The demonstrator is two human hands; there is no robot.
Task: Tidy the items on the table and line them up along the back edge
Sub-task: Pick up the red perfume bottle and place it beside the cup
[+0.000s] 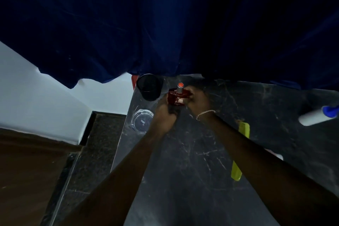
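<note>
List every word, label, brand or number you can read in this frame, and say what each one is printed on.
No text can be read here.
Red bottle, held in both hands: pale marks on its front, too blurred and dark to read.
Glass ashtray: a small pale mark inside, not legible as text.
White tube with blue cap, green comb, black mesh cup: no print visible.

comb (244, 130) middle behind forearm, tube (315, 117) edge-cropped

Dark polished stone, glass and plastic under dim light

The table (201, 152) looks like glossy black veined marble; the ashtray (142, 120) is clear glass, the cup (149, 87) black wire mesh, the comb (240, 152) matt yellow plastic, the bottle (178, 97) shiny red glass, the curtain (165, 24) blue cloth.
</note>
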